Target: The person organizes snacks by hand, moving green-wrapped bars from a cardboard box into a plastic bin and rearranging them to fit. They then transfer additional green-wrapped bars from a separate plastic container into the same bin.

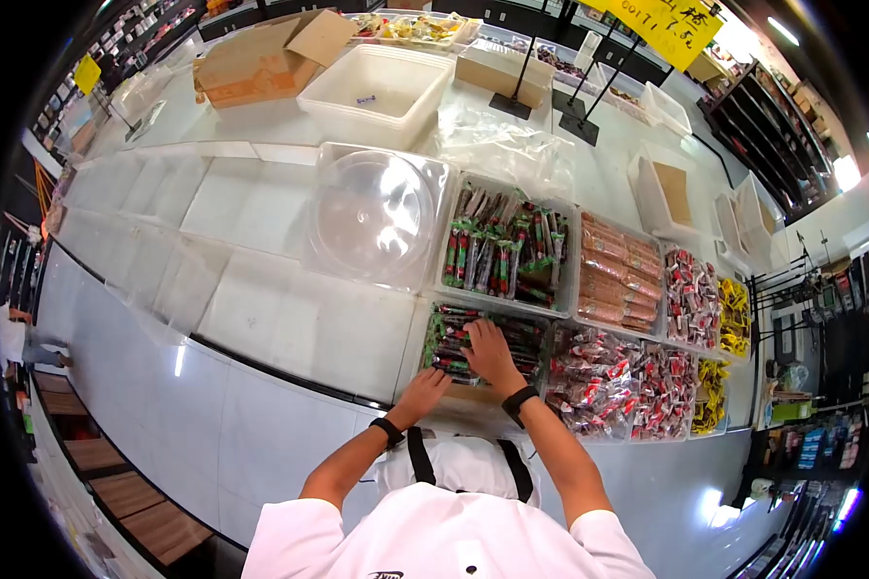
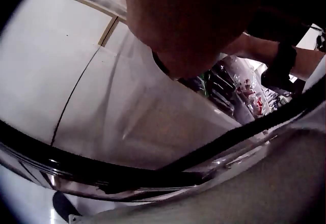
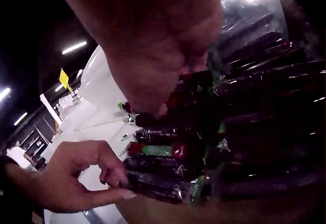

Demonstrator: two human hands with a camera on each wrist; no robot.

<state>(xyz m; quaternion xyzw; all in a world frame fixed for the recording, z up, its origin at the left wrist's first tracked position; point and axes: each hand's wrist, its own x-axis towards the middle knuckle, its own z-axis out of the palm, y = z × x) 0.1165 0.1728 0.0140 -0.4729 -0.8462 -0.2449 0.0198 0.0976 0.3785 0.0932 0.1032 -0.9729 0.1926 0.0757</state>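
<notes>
Dark wrapped sticks (image 1: 449, 328) with green and red ends lie in rows in a clear plastic bin in front of me. My left hand (image 1: 425, 393) is at the bin's near left side. In the right wrist view, its thumb and forefinger pinch the end of a dark wrapped stick (image 3: 158, 186). My right hand (image 1: 490, 353) reaches over the middle of the rows, fingers bent down among the packets. Its fingertips touch the wrapped sticks near a red end, and I cannot tell whether they grip one. In the left wrist view my left hand (image 2: 183, 35) covers most of the packets.
Behind is a fuller bin of similar sticks (image 1: 502, 246). To the right stand bins of brown packs (image 1: 618, 270), red-and-white packets (image 1: 589, 376) and yellow packets (image 1: 734, 318). A clear lid (image 1: 372, 212), white tub (image 1: 377, 87) and cardboard box (image 1: 261, 63) sit left and behind.
</notes>
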